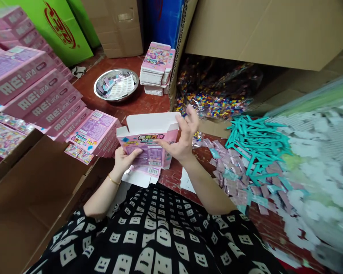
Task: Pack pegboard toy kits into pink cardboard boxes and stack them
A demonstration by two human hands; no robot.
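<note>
A pink printed cardboard box (148,148) with its white top flap raised stands upright in front of me. My left hand (122,163) grips its lower left side, thumb across the printed face and the other fingers hidden behind. At the right end, my right hand (184,137) has its fingers spread and raised beside the small side flap. Its thumb lies against the front panel. Below the box, near my lap, another pink and white carton (144,177) lies partly covered. The inside of the held box cannot be seen.
Stacked pink boxes (94,129) rise at left above an open carton (34,213). Behind stand a metal bowl (116,84) of small packets and a card stack (156,68). At right lie teal plastic pieces (257,144), pink packets (231,171), white pieces (326,171) and bagged colourful beads (214,95).
</note>
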